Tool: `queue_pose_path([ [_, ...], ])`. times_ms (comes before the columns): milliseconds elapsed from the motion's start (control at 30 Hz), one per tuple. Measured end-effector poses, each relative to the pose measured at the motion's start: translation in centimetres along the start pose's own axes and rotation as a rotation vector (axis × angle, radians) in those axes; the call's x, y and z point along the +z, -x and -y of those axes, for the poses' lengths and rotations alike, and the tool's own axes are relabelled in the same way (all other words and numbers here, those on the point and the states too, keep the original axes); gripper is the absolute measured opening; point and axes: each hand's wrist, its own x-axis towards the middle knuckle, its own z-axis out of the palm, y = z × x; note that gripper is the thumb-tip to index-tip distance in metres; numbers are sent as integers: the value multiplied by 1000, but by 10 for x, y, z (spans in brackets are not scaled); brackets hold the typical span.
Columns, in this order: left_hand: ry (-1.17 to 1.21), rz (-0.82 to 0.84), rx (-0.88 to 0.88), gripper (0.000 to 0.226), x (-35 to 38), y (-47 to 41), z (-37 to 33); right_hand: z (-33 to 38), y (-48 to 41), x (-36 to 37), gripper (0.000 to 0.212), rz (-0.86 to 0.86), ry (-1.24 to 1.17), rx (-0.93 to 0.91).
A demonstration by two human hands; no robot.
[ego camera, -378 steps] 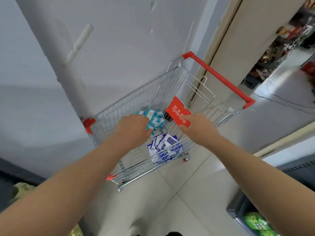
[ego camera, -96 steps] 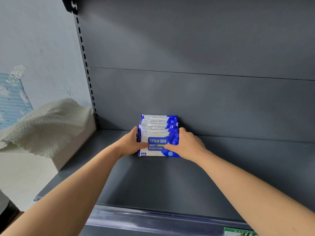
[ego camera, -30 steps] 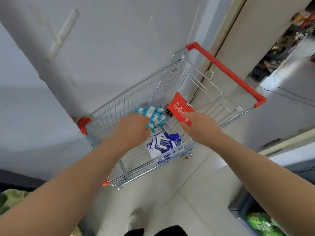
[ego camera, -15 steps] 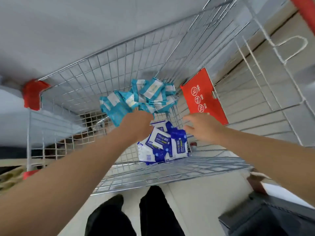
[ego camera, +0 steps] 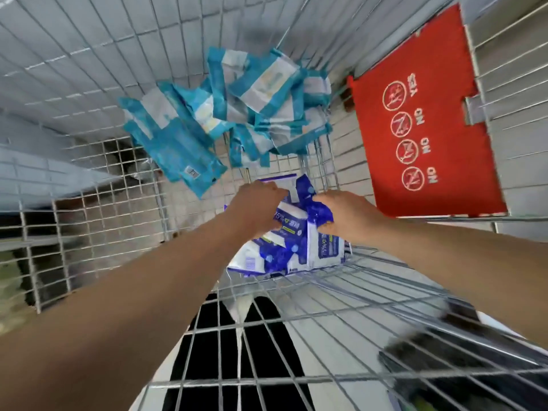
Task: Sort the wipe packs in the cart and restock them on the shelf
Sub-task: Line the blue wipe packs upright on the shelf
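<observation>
I look straight down into a wire shopping cart [ego camera: 98, 93]. Several dark blue and white alcohol wipe packs [ego camera: 296, 244] lie heaped at the near end of the basket. My left hand [ego camera: 255, 206] and my right hand [ego camera: 344, 215] are both down on this heap, fingers curled around the top blue packs from either side. Several teal and white wipe packs [ego camera: 237, 108] lie in a loose pile at the far end, untouched.
A red child-seat flap [ego camera: 424, 114] with round warning icons stands against the cart's right wall. The near wire wall [ego camera: 296, 336] of the cart crosses below my arms, with dark trouser legs [ego camera: 255, 351] and pale floor visible through it.
I have leaned from above the cart down into it. Both hands dropped from the teal packs and the red flap onto the blue pack heap and closed on it.
</observation>
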Motion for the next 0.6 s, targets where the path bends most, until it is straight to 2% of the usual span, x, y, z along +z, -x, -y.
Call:
queue_pose_path([
  [100, 15, -51, 27, 52, -1, -2, 5, -5, -6, 5, 63, -49, -51, 2],
  [167, 54, -34, 22, 42, -7, 2, 12, -7, -8, 1, 48, -38, -81, -6],
  [300, 191, 24, -100, 39, -24, 17, 35, -8, -6, -18, 13, 61, -69, -38],
  [500, 237, 112, -212, 33, -38, 39, 64, -8, 8, -35, 18, -1, -217, 59],
  [600, 232, 167, -190, 35, -35, 43, 59, -10, 12, -32, 8, -24, -217, 91],
])
